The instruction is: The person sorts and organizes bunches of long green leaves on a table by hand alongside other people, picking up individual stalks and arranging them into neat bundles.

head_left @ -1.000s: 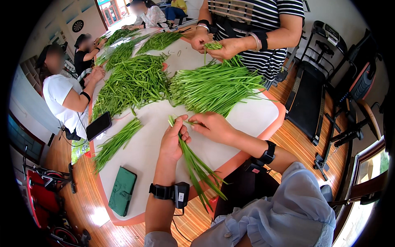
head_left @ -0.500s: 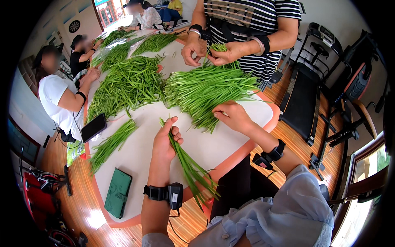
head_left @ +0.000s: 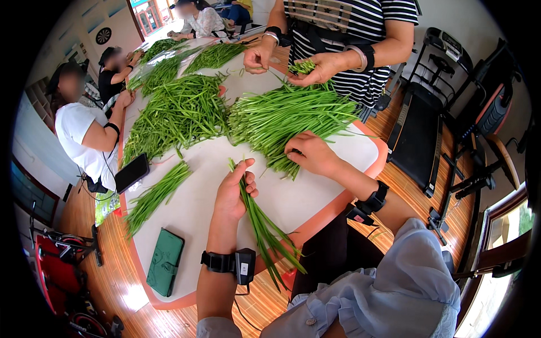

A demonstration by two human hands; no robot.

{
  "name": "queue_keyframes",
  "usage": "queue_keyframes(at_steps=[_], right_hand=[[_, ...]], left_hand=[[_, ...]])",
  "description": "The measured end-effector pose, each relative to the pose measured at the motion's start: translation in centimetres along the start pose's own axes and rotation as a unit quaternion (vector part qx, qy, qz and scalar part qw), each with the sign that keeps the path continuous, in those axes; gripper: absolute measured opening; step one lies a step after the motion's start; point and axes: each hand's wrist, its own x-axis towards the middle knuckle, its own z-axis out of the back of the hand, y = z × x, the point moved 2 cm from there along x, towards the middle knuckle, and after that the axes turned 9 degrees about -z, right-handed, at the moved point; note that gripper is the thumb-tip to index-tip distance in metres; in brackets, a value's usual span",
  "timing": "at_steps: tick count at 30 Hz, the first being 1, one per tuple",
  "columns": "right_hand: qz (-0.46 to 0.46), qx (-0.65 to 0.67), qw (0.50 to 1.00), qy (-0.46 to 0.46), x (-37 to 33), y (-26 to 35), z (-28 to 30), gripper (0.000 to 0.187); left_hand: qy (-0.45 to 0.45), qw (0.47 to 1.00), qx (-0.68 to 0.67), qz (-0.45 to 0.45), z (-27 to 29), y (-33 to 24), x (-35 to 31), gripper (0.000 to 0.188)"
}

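My left hand (head_left: pixel 234 194) is closed around a small bunch of long green garlic chives (head_left: pixel 265 236). Their short ends poke out above my thumb, and the long leaves hang down over the table's near edge. At the near side of a large, lined-up pile of garlic chives (head_left: pixel 293 115), my right hand (head_left: pixel 310 153) has its fingers bent and pinched on stalks at the pile's edge; the fingertips are partly hidden. A separate small bundle (head_left: pixel 160 194) lies to the left of my left hand.
A white table (head_left: pixel 220 160) with an orange rim carries a looser green heap (head_left: pixel 174 112), a black phone (head_left: pixel 131 173) and a green phone case (head_left: pixel 165 262). Across stands a co-worker in stripes, whose hand (head_left: pixel 321 67) holds cut stalks. Others sit left. A treadmill (head_left: pixel 420 129) stands right.
My right hand has shifted slightly left along the pile's near edge. My left hand keeps its bunch. The striped co-worker's hands have moved farther apart. The whole view has shifted slightly.
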Motion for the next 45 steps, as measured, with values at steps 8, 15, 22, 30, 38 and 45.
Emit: queue_keyframes(at_steps=[8,15,22,30,38,45], right_hand=[[-0.089,0.126,0.988,-0.022,0.1,0.3,0.6,0.013],[-0.112,0.231,0.966,0.039,-0.3,4.3,-1.9,0.016],[-0.083,0.197,0.973,0.090,-1.8,5.5,-2.6,0.020],[-0.100,0.212,0.937,0.260,-4.8,4.7,1.7,0.019],[-0.056,-0.001,0.998,-0.005,-1.7,-0.2,1.7,0.011],[-0.009,-0.093,0.996,0.004,-0.5,0.3,-0.5,0.008]], left_hand=[[0.000,1.000,0.006,-0.001,-0.2,0.2,0.0,0.029],[0.033,0.999,0.032,-0.008,-0.9,0.0,-0.3,0.033],[-0.025,0.998,0.036,-0.034,0.0,0.2,0.1,0.027],[-0.065,0.997,-0.019,-0.033,-0.8,-0.2,-0.2,0.023],[0.013,1.000,-0.011,-0.003,0.2,0.0,0.4,0.031],[0.003,1.000,0.018,-0.005,-0.3,-0.1,0.0,0.033]])
